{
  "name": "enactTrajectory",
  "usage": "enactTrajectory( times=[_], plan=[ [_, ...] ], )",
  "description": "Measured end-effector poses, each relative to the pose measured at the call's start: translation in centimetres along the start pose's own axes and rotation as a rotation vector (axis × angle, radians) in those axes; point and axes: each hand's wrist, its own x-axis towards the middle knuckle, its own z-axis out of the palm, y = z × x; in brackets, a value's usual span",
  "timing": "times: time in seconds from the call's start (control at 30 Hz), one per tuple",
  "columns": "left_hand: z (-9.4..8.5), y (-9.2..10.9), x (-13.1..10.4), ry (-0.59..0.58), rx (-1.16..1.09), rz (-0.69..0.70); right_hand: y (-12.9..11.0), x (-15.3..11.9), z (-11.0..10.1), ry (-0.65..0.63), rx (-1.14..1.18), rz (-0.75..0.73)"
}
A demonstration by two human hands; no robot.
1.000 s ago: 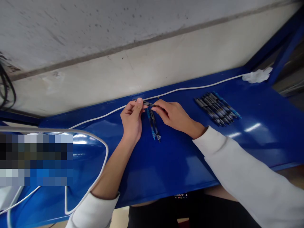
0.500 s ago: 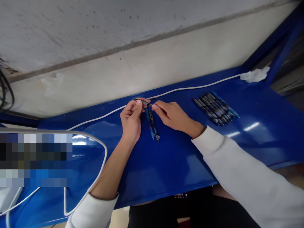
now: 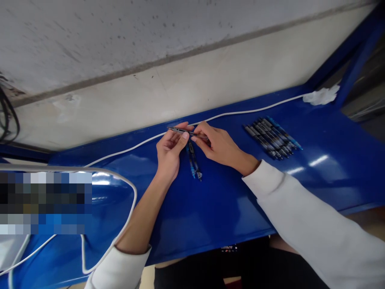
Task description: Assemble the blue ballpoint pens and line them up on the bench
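Observation:
A dark pen with a grey grip (image 3: 180, 131) lies nearly level between my hands, its pointed tip toward the left. My left hand (image 3: 169, 156) is closed on it, the thumb pressing near its middle and the fingers behind. At the rear end of the pen, my right hand (image 3: 221, 145) pinches it between thumb and forefinger; part of that end is hidden by the fingers. Just below my hands, a blue pen (image 3: 191, 159) and a black pen (image 3: 195, 158) rest side by side on the blue table (image 3: 222, 200).
To the right, several pens (image 3: 267, 138) lie in a slanted row, mostly black with a blue one at the right edge. A white cable (image 3: 252, 111) runs along the back toward a crumpled white plastic bag (image 3: 321, 96). Another pale cable (image 3: 134, 190) loops by my left forearm.
My left thumb has moved right along the pen, and more of its tip side shows. More of the pen's rear part now shows at my right fingers.

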Motion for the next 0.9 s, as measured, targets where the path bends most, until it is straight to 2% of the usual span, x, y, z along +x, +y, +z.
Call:
enactTrajectory(
  times=[0.17,0.5,0.63,0.7,0.8,0.83,0.9],
  plan=[
    [-0.1,0.0,0.0,0.024,0.016,0.014,-0.5,0.0,-0.2,-0.042,0.001,0.005],
    [0.1,-0.2,0.0,0.062,-0.024,0.002,0.3,-0.3,0.4,-0.030,-0.010,0.032],
    [-0.1,0.3,0.2,0.126,-0.141,-0.028,-0.4,-0.1,0.1,-0.029,-0.039,0.034],
    [-0.1,0.7,0.2,0.140,-0.221,-0.062,-1.4,-0.2,-0.6,0.010,-0.042,0.034],
    [0.1,1.3,0.2,0.124,-0.319,-0.111,-4.5,-2.6,-2.2,0.128,-0.024,0.107],
    [0.2,1.5,0.1,0.115,-0.341,-0.125,-6.0,-4.5,-2.7,0.158,-0.027,0.153],
    [0.5,1.8,-0.1,0.097,-0.366,-0.148,-9.5,-10.0,-3.1,0.202,-0.054,0.221]
  ],
)
